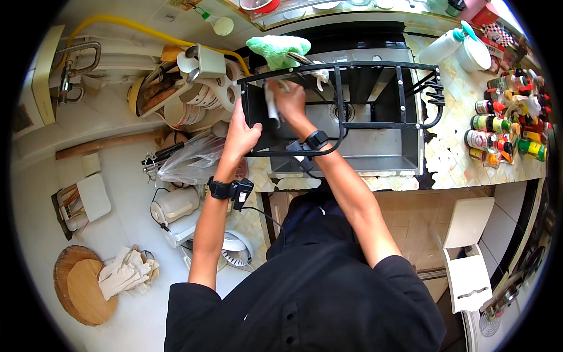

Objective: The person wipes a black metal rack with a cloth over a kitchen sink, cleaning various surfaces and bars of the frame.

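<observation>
A black metal rack [341,101] with bolted bars and a solid end panel is tipped on its side over the sink [387,162]. My left hand [243,130] grips the edge of that end panel, thumb on the near face. Inside the frame, my right hand [288,99] presses a pale cloth [272,108] near the panel; the cloth is blurred and partly covered by my fingers. Behind the rack's far bar, a light green towel [279,48] hangs by the faucet [301,58]. The sink drain [342,113] shows through the bars.
Sauce bottles [492,125] crowd the right counter, with a white pump bottle [442,46] behind them. Left of the sink stand a dish rack [154,94] with bowls, a clear plastic bag [193,160] and a white appliance [178,207]. A yellow hose [132,26] runs along the wall.
</observation>
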Motion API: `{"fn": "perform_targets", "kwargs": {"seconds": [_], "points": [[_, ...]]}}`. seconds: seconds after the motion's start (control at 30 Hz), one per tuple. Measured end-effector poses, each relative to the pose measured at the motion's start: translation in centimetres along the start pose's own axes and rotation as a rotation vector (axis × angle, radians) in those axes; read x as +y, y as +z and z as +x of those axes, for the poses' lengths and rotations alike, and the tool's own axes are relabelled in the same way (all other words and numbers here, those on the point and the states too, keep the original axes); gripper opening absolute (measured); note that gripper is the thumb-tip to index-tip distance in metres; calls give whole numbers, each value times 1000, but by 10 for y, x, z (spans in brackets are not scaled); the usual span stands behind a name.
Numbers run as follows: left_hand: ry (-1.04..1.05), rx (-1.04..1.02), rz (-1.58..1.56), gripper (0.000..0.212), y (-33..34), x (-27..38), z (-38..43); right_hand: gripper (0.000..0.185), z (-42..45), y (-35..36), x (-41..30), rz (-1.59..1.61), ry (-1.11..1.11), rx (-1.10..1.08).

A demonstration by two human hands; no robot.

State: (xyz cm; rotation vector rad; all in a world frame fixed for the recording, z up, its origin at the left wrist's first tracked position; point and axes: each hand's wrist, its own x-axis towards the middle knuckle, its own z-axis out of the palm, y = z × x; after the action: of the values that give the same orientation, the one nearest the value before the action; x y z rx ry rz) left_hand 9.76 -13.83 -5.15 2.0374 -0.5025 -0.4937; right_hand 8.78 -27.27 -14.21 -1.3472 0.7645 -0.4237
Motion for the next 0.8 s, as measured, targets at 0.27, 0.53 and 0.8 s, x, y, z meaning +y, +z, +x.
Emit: {"fn": "perform_targets", "kwargs": {"seconds": [0.27,0.53,0.8], "points": [[-1,-13,48,62,1,8,1,45,10,-64,104,-7,315,-188],[-67,-53,-3,73,0,15,-1,38,-25,-80,86,-570,139,-158],[-60,-49,34,67,3,16,2,33,-21,-25,50,-68,-123,247]]}}
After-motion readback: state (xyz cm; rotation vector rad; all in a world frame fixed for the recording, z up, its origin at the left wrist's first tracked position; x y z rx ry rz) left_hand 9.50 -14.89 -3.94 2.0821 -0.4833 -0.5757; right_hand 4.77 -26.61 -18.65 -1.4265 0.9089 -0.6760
